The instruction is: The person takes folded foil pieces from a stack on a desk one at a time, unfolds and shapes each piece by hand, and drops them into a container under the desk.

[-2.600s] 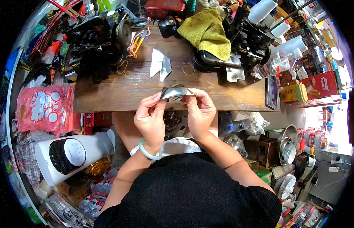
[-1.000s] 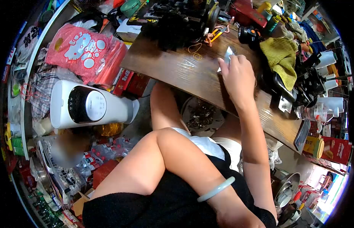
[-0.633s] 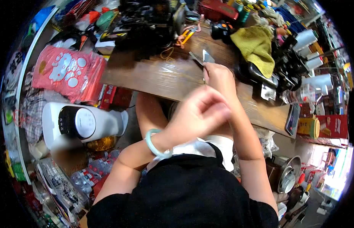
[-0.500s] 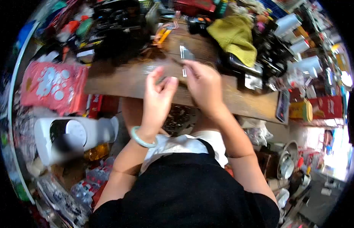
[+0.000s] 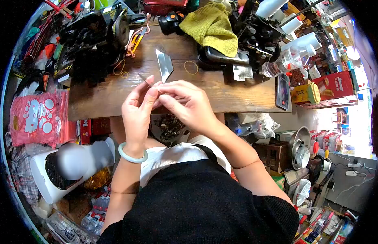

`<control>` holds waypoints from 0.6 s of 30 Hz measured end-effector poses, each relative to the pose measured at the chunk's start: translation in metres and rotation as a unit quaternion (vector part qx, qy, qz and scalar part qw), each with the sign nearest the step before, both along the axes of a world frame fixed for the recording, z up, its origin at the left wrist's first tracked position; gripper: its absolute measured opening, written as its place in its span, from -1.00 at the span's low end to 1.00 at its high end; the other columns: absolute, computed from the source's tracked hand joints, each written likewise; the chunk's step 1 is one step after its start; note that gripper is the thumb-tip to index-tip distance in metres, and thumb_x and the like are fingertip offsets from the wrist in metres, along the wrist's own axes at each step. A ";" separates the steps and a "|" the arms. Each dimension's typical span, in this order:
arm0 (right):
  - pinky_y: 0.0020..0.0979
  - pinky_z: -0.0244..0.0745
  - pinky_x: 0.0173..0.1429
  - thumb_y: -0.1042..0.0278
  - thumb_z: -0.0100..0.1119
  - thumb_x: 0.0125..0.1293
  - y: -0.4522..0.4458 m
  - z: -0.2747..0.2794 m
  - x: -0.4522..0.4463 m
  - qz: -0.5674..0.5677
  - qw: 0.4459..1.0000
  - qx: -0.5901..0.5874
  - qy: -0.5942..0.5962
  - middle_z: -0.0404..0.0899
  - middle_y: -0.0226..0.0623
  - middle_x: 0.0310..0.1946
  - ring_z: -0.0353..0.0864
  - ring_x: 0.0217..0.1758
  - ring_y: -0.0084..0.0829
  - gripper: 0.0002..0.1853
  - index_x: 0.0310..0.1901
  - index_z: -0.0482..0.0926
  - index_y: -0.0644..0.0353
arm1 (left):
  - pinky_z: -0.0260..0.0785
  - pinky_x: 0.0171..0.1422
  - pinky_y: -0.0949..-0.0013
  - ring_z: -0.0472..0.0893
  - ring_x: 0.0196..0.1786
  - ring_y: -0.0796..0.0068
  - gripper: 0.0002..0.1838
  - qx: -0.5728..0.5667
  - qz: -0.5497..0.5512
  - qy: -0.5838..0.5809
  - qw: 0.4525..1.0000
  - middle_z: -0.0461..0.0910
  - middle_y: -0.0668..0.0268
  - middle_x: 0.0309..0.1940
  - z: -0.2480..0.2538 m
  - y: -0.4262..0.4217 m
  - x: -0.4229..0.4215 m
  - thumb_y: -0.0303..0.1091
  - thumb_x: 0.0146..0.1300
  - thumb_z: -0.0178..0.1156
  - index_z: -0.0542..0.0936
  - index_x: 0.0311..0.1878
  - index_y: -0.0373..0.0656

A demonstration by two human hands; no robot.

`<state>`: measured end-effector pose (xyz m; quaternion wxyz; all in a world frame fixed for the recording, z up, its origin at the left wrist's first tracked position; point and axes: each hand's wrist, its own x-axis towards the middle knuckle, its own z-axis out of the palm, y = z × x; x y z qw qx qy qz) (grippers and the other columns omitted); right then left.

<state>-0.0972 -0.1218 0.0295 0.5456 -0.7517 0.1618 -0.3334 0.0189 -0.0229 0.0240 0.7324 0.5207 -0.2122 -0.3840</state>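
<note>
My left hand [image 5: 137, 103], with a pale bangle [image 5: 133, 158] at its wrist, is closed in a pinch on a thin dark strip [image 5: 146, 79] that sticks out past its fingertips. The fingers of my right hand [image 5: 188, 102] are pinched together right against the left fingertips; what they grip is hidden. Just beyond the hands, a shiny slant-ended metal blade [image 5: 165, 66] lies on the wooden table [image 5: 237, 97]. One yellow rubber band [image 5: 191, 68] lies to the right of the blade, and more rubber bands [image 5: 123, 71] lie to the left.
Dark machines [image 5: 91, 44] stand at the back left. A yellow-green cloth [image 5: 211, 28] drapes over a black machine part at the back. On the right are a plastic bottle [image 5: 282, 63] and a phone [image 5: 282, 92]. A pink bag [image 5: 34, 120] sits beyond the left table edge.
My hands were apart and have come together at the fingertips; the left hand's looser fingers have closed. The view has shifted, so the table things appear further left.
</note>
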 end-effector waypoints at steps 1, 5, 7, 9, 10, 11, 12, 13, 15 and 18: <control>-0.41 0.60 -0.10 0.38 0.29 0.28 -0.003 -0.001 -0.001 -0.006 1.000 -0.022 0.011 0.65 -0.14 -0.17 0.70 -0.15 -0.34 -0.77 -0.10 0.66 0.32 | 0.52 0.05 0.50 0.62 0.01 0.53 -0.56 0.011 -0.010 -0.001 1.000 0.63 0.16 0.04 0.001 0.001 0.000 -0.31 0.38 0.22 0.47 0.23 -0.33; -0.43 0.60 -0.05 0.38 0.29 0.29 -0.009 -0.005 -0.005 0.032 0.999 0.037 0.008 0.62 -0.18 -0.14 0.66 -0.13 -0.42 -0.79 -0.12 0.67 0.30 | 0.52 0.06 0.49 0.61 0.01 0.53 -0.54 0.012 -0.025 -0.009 1.000 0.62 0.18 0.04 0.000 0.004 -0.002 -0.30 0.37 0.24 0.47 0.24 -0.32; -0.43 0.60 -0.03 0.37 0.29 0.29 -0.011 -0.001 -0.007 0.036 0.998 0.038 0.026 0.62 -0.17 -0.14 0.66 -0.12 -0.42 -0.79 -0.12 0.67 0.30 | 0.55 0.08 0.44 0.62 0.02 0.52 -0.53 -0.004 -0.038 0.011 0.999 0.62 0.18 0.03 -0.003 0.004 -0.001 -0.31 0.35 0.25 0.46 0.25 -0.34; -0.42 0.60 -0.03 0.37 0.30 0.29 -0.011 -0.003 -0.007 0.037 0.998 0.045 0.032 0.62 -0.17 -0.15 0.66 -0.12 -0.42 -0.79 -0.12 0.67 0.30 | 0.55 0.09 0.43 0.62 0.01 0.50 -0.53 0.001 -0.046 0.010 0.999 0.62 0.18 0.03 -0.001 0.005 -0.001 -0.32 0.35 0.25 0.46 0.25 -0.35; -0.42 0.60 -0.03 0.36 0.30 0.28 -0.012 -0.003 -0.008 0.035 0.997 0.052 0.039 0.62 -0.17 -0.15 0.65 -0.12 -0.42 -0.79 -0.12 0.67 0.29 | 0.55 0.09 0.43 0.62 0.01 0.50 -0.53 0.001 -0.045 0.010 0.999 0.62 0.18 0.03 -0.002 0.005 -0.001 -0.32 0.35 0.25 0.46 0.25 -0.35; -0.42 0.60 -0.03 0.36 0.30 0.28 -0.012 -0.003 -0.008 0.036 0.997 0.051 0.039 0.62 -0.17 -0.15 0.65 -0.12 -0.42 -0.79 -0.12 0.67 0.29 | 0.55 0.09 0.43 0.62 0.02 0.50 -0.53 -0.005 -0.048 0.012 0.999 0.62 0.18 0.03 -0.004 0.004 -0.001 -0.33 0.35 0.25 0.46 0.25 -0.35; -0.43 0.60 -0.03 0.37 0.30 0.28 -0.012 -0.002 -0.008 0.035 0.998 0.028 0.035 0.61 -0.18 -0.15 0.66 -0.13 -0.43 -0.79 -0.11 0.67 0.29 | 0.55 0.09 0.43 0.62 0.02 0.50 -0.53 -0.010 -0.051 0.013 0.999 0.62 0.18 0.03 -0.006 0.004 -0.001 -0.33 0.35 0.25 0.46 0.25 -0.35; -0.44 0.60 -0.04 0.37 0.31 0.28 -0.011 -0.002 -0.009 0.035 0.999 0.005 0.030 0.60 -0.19 -0.15 0.66 -0.13 -0.44 -0.79 -0.11 0.67 0.29 | 0.55 0.09 0.43 0.62 0.02 0.50 -0.53 -0.010 -0.049 0.013 0.999 0.62 0.18 0.03 -0.005 0.005 -0.001 -0.33 0.35 0.25 0.46 0.25 -0.35; -0.44 0.61 -0.03 0.39 0.31 0.28 -0.008 0.002 -0.010 0.036 0.998 0.022 0.039 0.59 -0.20 -0.14 0.66 -0.13 -0.45 -0.79 -0.10 0.66 0.30 | 0.55 0.09 0.43 0.62 0.02 0.50 -0.53 0.009 -0.053 -0.009 0.998 0.62 0.18 0.02 -0.003 0.006 0.000 -0.34 0.35 0.25 0.45 0.25 -0.36; -0.45 0.62 -0.03 0.42 0.30 0.29 -0.007 0.001 -0.009 0.046 0.996 0.061 0.038 0.56 -0.22 -0.12 0.67 -0.13 -0.46 -0.79 -0.10 0.65 0.32 | 0.55 0.09 0.44 0.62 0.02 0.52 -0.53 -0.007 -0.050 0.004 0.999 0.63 0.18 0.01 -0.004 0.006 -0.001 -0.36 0.35 0.24 0.44 0.26 -0.37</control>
